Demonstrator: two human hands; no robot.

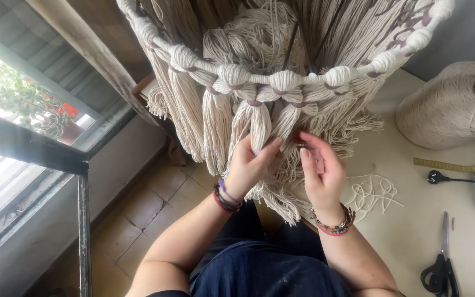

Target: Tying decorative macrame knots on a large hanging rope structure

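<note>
Pinching a cream tassel (260, 127) between thumb and fingers, my left hand (248, 165) is closing its grip around the hanging bundle just under the wrapped hoop (281, 80) of the macramé piece. My right hand (319, 170) is working beside that same tassel, fingertips (303, 137) curling narrow around what seems to be a thin strand or small loop, though the cords are hiding it too well for me to be sure. Both hands are nearly touching each other below the hoop.

Fringe (215, 126) is hanging all along the hoop, on both sides of the tassel, and draping over the edge of the pale tabletop (408, 231) to the right of the hoop. A big cone of cream yarn (446, 107) is sitting on the tabletop, well to the right of the hoop. Loose cut cord (372, 192) is lying just beside my right hand, and black-handled scissors (441, 264) are lying farther right, near a yellow measuring tape (452, 165). Beaded bracelets (333, 225) are circling my right wrist, dark bands (225, 199) my left.
</note>
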